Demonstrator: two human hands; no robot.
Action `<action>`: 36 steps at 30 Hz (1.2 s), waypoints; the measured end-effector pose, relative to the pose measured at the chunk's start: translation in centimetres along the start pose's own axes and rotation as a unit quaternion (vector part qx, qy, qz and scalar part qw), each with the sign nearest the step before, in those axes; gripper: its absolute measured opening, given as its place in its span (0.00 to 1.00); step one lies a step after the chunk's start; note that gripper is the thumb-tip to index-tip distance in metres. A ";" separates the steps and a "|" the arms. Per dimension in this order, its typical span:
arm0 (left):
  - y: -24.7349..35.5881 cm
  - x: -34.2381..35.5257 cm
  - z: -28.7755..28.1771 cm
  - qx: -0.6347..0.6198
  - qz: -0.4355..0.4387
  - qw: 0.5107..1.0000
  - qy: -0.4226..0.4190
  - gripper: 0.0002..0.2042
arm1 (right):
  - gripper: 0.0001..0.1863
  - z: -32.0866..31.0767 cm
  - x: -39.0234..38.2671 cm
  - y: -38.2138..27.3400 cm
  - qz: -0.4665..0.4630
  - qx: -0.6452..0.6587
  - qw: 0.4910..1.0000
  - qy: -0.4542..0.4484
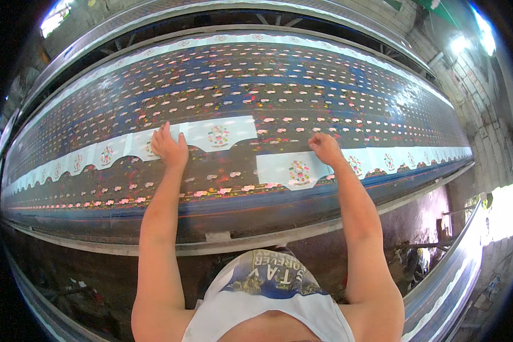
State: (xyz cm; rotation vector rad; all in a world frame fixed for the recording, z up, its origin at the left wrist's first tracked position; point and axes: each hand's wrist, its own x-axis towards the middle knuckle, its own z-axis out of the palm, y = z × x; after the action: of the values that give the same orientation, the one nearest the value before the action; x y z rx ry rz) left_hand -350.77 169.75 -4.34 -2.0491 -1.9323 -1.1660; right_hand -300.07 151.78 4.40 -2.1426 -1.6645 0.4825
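Observation:
White cut pieces with scalloped lower edges and small colourful printed motifs lie in rows on a long dark printing table (211,185). My left hand (170,147) rests with its fingers stretched out over the left row, next to a white piece (229,134) at that row's right end. My right hand (326,150) is closed, thumb and fingers together, at the upper edge of the right row. Just left of it lies another white piece (276,169). Whatever the right fingers may pinch is hidden.
Many small pink and white marks speckle the tabletop. Another row of white pieces (222,39) runs along the far edge. A second long table (211,12) stands behind, and another (447,288) at lower right. A block wall (476,97) is on the right.

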 end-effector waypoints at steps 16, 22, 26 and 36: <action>27.1 -11.8 -1.6 -0.233 0.277 0.906 -0.220 0.21 | 0.07 -6.1 -3.2 3.7 -0.209 0.131 0.945 -0.215; 26.4 -12.5 -2.7 -0.263 0.027 0.917 -0.300 0.11 | 0.09 -7.9 -1.9 6.9 -0.179 0.244 0.924 -0.235; 26.9 -10.8 -1.6 -0.324 -0.122 0.907 -0.241 0.08 | 0.12 -7.3 0.4 8.6 -0.248 0.208 0.935 -0.147; 23.6 -5.6 7.1 -0.148 -0.050 0.987 -0.040 0.13 | 0.15 -1.5 8.8 7.8 -0.071 0.190 0.979 0.028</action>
State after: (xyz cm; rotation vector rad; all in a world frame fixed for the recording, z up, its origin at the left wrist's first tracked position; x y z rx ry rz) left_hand -326.07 164.53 -2.57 -2.1908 -2.0244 -1.4978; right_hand -290.71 158.44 1.54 -1.7352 -1.5360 0.6340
